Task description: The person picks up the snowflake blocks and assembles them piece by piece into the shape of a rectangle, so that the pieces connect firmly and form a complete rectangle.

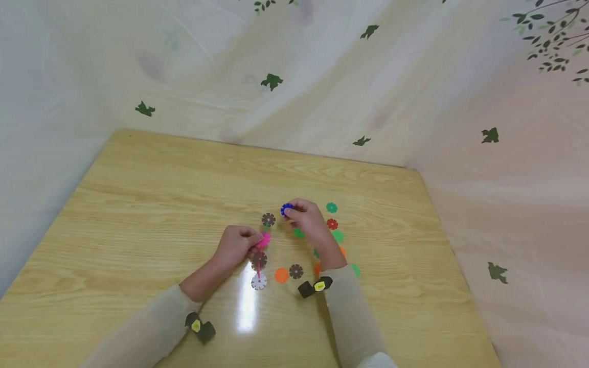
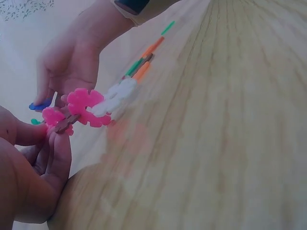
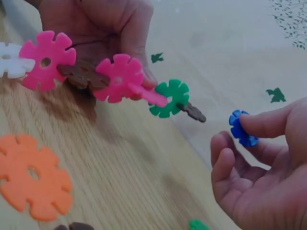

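Observation:
My left hand [image 1: 232, 246] pinches a pink notched disc [image 3: 120, 77], part of a chain of interlocking plastic discs. The chain runs from a white disc [image 1: 258, 281] at the near end through pink and brown ones to a green disc [image 3: 169, 98] and a brown disc [image 1: 268, 220] at the far end. Between thumb and fingers of my right hand [image 1: 309, 223] is a blue disc [image 3: 242, 128], held a short gap from that brown end. In the left wrist view, the blue disc shows partly behind the chain.
Loose discs lie on the wooden table [image 1: 138, 214]: an orange disc [image 1: 281, 275] and a brown one [image 1: 296, 271] near the chain, and several green, red and orange ones around my right forearm. A printed cloth [image 1: 207, 76] hangs behind the table's far edge.

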Tool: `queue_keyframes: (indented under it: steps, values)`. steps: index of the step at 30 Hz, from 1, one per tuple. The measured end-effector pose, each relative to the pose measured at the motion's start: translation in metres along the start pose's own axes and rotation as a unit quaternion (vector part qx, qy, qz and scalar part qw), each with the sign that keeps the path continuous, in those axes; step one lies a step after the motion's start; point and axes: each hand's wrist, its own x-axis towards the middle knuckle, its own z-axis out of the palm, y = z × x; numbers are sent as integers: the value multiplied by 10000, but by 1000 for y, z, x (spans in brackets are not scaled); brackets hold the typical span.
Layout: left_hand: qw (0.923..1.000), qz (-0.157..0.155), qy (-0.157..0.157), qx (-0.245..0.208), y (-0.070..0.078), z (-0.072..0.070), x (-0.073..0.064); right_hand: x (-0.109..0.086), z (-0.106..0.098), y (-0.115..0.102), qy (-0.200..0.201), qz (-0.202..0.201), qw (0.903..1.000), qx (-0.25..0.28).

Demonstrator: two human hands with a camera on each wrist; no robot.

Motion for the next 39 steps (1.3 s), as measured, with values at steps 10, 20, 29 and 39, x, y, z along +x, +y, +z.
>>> queue_keyframes:
  steps: [10,20,29,39]
  values:
    - [9932,404,-846,690,-4,-5,2,-2,11,0,-299,296,9974,-582]
    - [9985,221,-65,494,3,-3,2,-5,20,-8,-360,57,9960,-812]
    - [9988,420,240,-13,0,-5,4,-5,29,-6,-361,36,9949,-944]
    - [9991,381,178,-97,2,-7,5,1,22,1,-288,-276,9949,-921]
